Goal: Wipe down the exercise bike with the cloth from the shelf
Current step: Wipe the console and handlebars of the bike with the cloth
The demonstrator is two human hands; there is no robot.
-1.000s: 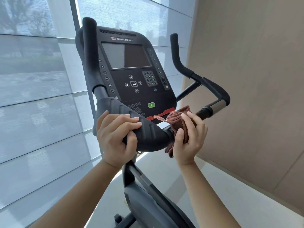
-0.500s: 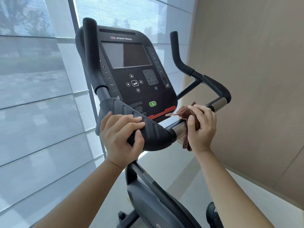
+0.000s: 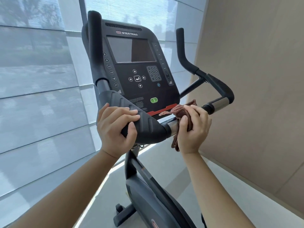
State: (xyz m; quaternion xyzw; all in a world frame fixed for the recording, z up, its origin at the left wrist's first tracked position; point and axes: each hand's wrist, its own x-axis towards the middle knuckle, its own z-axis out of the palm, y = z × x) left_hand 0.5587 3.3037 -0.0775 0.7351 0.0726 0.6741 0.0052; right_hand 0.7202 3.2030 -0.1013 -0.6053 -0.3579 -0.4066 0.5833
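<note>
While my left grip (image 3: 116, 129) is curled around the padded handlebar (image 3: 146, 124) of the one exercise bike (image 3: 148, 199), my right grip (image 3: 194, 129) is clamped on the single cloth (image 3: 181, 111), wrapping it round the metal tube (image 3: 172, 125) just right of the padding. The cloth is brown, soft and folded in layers. One end hangs below my palm, and a corner pokes out just beside the red strip (image 3: 162, 111). The handlebar padding is black, matte and ribbed. I count two shiny tube sections, this one and a second sleeve (image 3: 220, 102) further right. Two black horns rise, the left horn (image 3: 94, 46) and the right horn (image 3: 182, 46), on either side of one flat console (image 3: 139, 89) with rounded corners and one green button (image 3: 154, 100). A beige wall (image 3: 255, 79) stands near the right bend of the bar, a grey window blind (image 3: 41, 96) is on the left, and pale floor (image 3: 164, 162) lies open below.
</note>
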